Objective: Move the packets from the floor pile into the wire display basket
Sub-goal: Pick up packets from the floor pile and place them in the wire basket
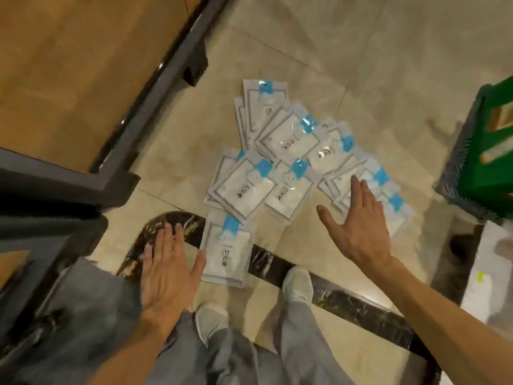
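You are standing over a pale tiled floor [347, 51], looking straight down, with a curved band of dark marble inlay [341, 295] running across it under your feet. A wooden shelf unit [69, 65] with a dark grey frame is filling the upper left of the view. At the right edge a green crate [483, 173] is sitting on the floor, partly out of frame; whether it has anything to do with the wire basket, you cannot tell from here. Your grey trouser legs [249, 357] and two light shoes [298, 283] are showing at the bottom.

The pile of packets [288, 159] is lying spread on the tiles in front of you, white pouches with blue tabs, overlapping each other in loose fans. One single packet [226, 251] is lying apart from the rest, nearest your feet and partly over the marble band.

Your right hand [358, 229] is reaching out flat with the fingers straight and spread wide, holding nothing, its fingertips over the right-hand edge of the pile. Your left hand [169, 268] is also flat, fingers straight and close together, holding nothing, with the thumb just touching the left edge of the single packet in this view.
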